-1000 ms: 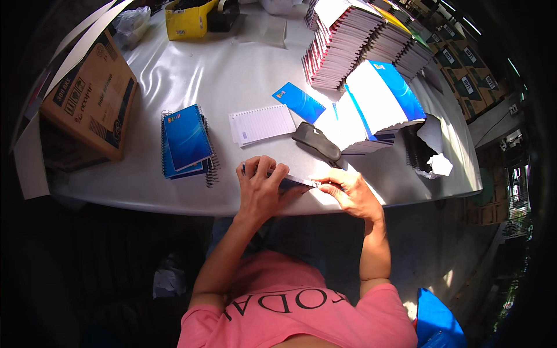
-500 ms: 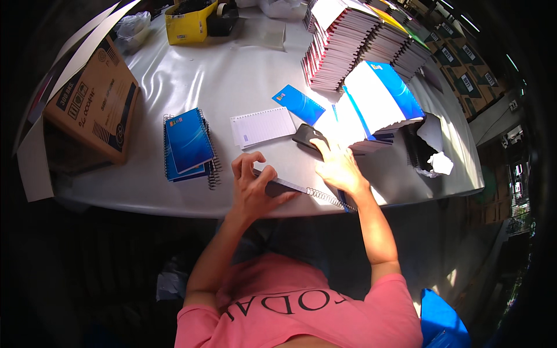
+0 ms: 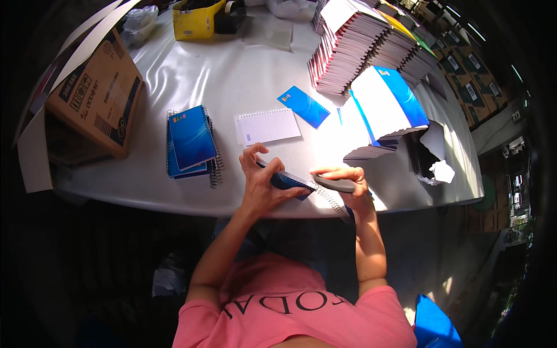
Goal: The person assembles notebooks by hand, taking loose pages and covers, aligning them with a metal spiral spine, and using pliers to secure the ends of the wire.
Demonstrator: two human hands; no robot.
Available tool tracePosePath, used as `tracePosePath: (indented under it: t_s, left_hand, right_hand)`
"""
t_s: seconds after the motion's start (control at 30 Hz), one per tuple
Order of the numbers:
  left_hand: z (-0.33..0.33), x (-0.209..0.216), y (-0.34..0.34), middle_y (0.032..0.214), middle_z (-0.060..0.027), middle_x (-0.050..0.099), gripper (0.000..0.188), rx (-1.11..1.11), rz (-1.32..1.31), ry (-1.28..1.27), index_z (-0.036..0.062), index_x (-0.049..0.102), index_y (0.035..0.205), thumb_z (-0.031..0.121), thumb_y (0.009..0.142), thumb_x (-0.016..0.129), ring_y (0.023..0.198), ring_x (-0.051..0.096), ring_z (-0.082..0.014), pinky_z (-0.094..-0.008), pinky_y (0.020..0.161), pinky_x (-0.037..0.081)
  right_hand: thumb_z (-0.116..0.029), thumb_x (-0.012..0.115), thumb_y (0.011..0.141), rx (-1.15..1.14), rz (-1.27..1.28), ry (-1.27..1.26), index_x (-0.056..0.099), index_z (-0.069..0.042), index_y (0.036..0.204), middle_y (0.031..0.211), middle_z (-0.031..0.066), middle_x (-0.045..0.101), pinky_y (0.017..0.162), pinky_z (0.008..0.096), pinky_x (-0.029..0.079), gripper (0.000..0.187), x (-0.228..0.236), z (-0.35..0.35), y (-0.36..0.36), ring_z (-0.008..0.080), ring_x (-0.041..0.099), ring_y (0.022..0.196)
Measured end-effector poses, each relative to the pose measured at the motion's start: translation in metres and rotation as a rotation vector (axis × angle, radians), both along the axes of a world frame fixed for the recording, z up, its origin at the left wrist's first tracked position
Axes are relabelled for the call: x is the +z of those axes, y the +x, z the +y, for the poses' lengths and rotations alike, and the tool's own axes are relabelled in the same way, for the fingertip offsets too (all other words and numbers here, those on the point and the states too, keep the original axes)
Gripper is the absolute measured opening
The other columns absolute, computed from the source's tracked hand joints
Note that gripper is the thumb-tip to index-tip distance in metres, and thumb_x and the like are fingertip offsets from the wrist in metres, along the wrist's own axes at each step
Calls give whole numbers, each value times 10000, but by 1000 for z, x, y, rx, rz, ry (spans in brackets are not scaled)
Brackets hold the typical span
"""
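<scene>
My left hand (image 3: 261,184) grips a small blue-covered notebook (image 3: 287,181), tilted up with its page edge showing. From the notebook's right end a loose spiral coil (image 3: 331,204) trails down toward the table's front edge. Closed around a dark hand tool (image 3: 333,183) with a smooth, rounded handle, my right hand (image 3: 355,184) is just right of the notebook, near the coil. The tool's working end is not clear to see. Just beyond my hands lie a lined sheet stack with punched holes (image 3: 268,126) and a loose blue cover (image 3: 303,107).
Spiral-bound blue notebooks (image 3: 194,139) are piled at the left, beside an open cardboard box (image 3: 104,93). On the right stand a stack of blue-and-white covers (image 3: 383,104) and tall notebook piles (image 3: 348,52). A yellow container (image 3: 194,23) sits at the back; torn white paper (image 3: 442,172) lies far right.
My right hand has picked the dark tool up off the table and brought it nearer, beside the notebook's coil. My left hand still holds the notebook, now with more of its blue cover showing.
</scene>
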State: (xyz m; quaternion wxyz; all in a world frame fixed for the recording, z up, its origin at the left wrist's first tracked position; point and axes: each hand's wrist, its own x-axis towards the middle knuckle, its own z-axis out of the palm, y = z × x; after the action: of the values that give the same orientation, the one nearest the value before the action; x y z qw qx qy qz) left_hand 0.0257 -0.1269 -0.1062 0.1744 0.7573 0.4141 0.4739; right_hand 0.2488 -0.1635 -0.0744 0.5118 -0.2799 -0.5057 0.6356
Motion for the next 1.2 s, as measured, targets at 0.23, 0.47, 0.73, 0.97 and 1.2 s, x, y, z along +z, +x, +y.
tracePosePath:
  t_s: [0.23, 0.47, 0.73, 0.97, 1.2]
  left_hand:
    - [2, -2, 0, 1118, -142, 304, 577, -24, -23, -33, 86, 547, 753, 443, 461, 893, 1067, 300, -330, -439, 891, 347]
    - [9, -5, -3, 1219, -154, 287, 561, -26, -73, -44, 124, 581, 774, 431, 431, 902, 1146, 294, -334, -442, 928, 340]
    - [12, -23, -3, 1170, -150, 297, 746, -47, -246, -115, 125, 480, 921, 380, 384, 931, 1107, 372, -298, -401, 846, 421]
    - [19, -28, 1, 1056, -111, 337, 973, -69, -372, -238, 74, 320, 985, 398, 317, 948, 1006, 405, -230, -331, 830, 415]
    - [18, -20, -1, 1007, -77, 342, 955, -131, -338, -351, 47, 310, 993, 346, 356, 956, 885, 404, -192, -281, 813, 399]
  right_hand:
    - [149, 473, 701, 16, -110, 136, 699, 2, 998, 1132, 195, 635, 856, 272, 487, 401, -3, 9, 4, 233, 627, 1016]
    - [145, 535, 668, -64, -90, 254, 709, -8, 974, 1030, 171, 678, 833, 283, 507, 384, 2, 14, 3, 253, 664, 926]
    - [156, 528, 635, -15, -369, 310, 717, -47, 984, 1002, 130, 693, 830, 284, 510, 446, 10, 22, -11, 200, 665, 926]
    - [77, 588, 718, 1, -377, 383, 723, -61, 956, 975, 112, 702, 806, 277, 512, 307, 14, 32, -24, 184, 670, 895]
    - [137, 531, 647, -54, -564, 246, 721, -48, 962, 980, 121, 699, 812, 265, 509, 412, 14, 33, -38, 163, 664, 915]
